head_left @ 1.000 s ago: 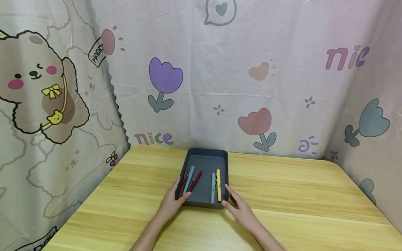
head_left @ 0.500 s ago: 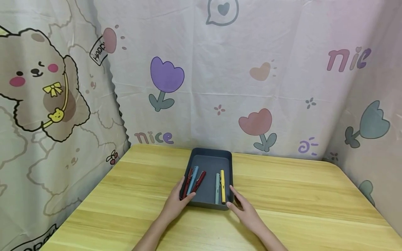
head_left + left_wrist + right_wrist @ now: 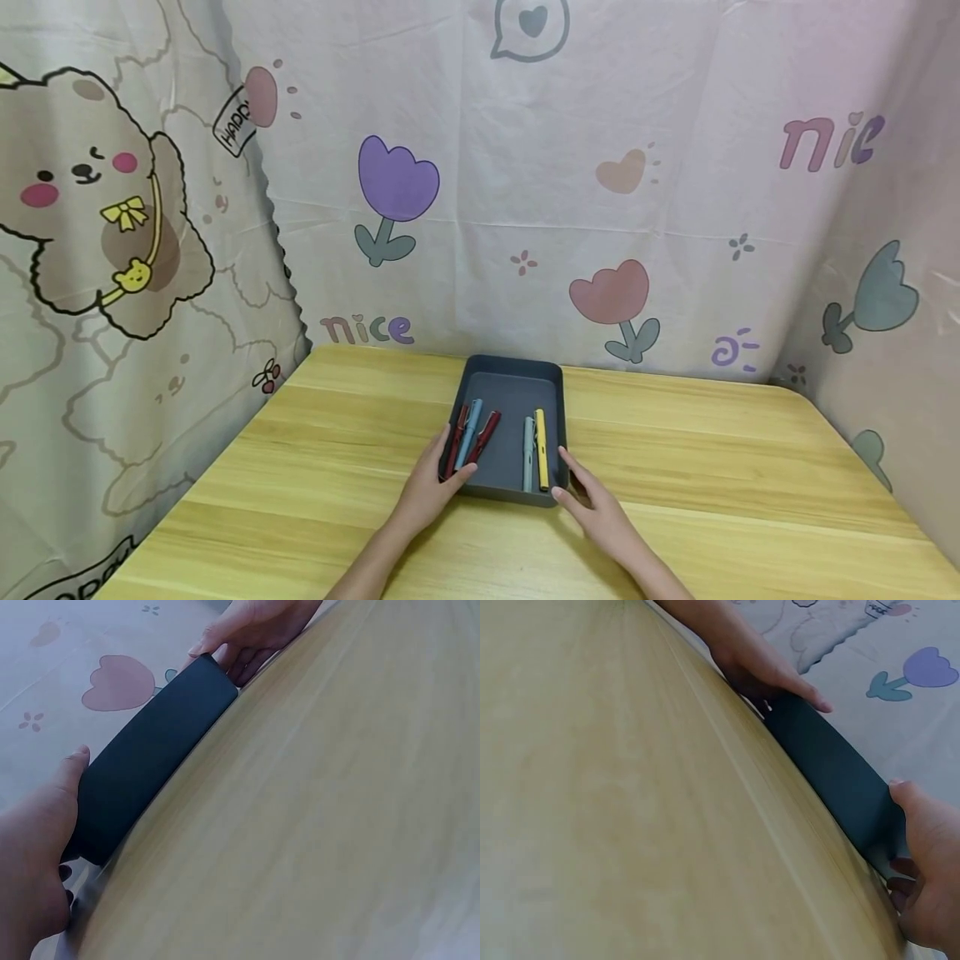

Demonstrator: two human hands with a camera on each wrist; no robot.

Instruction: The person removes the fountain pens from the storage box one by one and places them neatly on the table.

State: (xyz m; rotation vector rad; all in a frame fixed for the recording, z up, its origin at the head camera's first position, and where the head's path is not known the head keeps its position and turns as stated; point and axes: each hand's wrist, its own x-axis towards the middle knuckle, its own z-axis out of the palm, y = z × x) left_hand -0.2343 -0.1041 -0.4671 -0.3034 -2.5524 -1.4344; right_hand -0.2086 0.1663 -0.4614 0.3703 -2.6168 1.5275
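Note:
A dark grey rectangular tray [image 3: 517, 387] lies on the wooden table, its long sides running away from me. My left hand [image 3: 430, 487] grips its near left corner, thumb over the rim and fingers along the side. At the near right corner my right hand [image 3: 602, 515] holds it, thumb at the front wall and fingers by the side. Inside, a blue pen [image 3: 468, 435] lies between two dark red pens, one [image 3: 456, 442] by the left wall and one [image 3: 483, 437] slanting. A pale teal pen [image 3: 528, 454] and a yellow pen [image 3: 542, 450] lie side by side on the right.
The light wooden table [image 3: 720, 467] extends on both sides of the tray. A printed cloth [image 3: 510, 167] with tulips and hearts hangs behind its far edge, and another cloth [image 3: 75, 275] with a bear hangs on the left.
The tray and its pens have shifted to the right across the table, with both hands moving along at its corners. The hands' hold looks the same.

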